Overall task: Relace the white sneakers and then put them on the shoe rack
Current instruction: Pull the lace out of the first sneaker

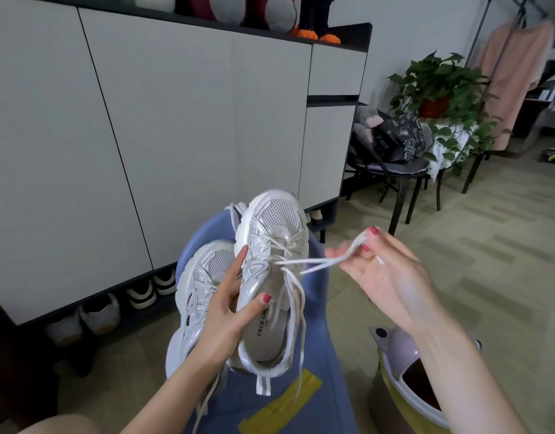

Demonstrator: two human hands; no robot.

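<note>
My left hand (229, 311) grips a white sneaker (271, 245) by its inner side, thumb on the insole edge, toe pointing up and away. A second white sneaker (201, 270) lies to its left on the blue seat (313, 364), partly behind my left hand. My right hand (379, 270) pinches a loop of white shoelace (320, 261) pulled sideways from the held sneaker's eyelets. More loose lace ends hang down from the shoe over the seat.
A tall white cabinet (176, 126) stands ahead, with several shoes on the low shoe rack (101, 311) beneath it. A lilac and yellow bin (404, 364) sits at my right. A chair with bags (392, 145) and a potted plant (439, 89) stand farther right.
</note>
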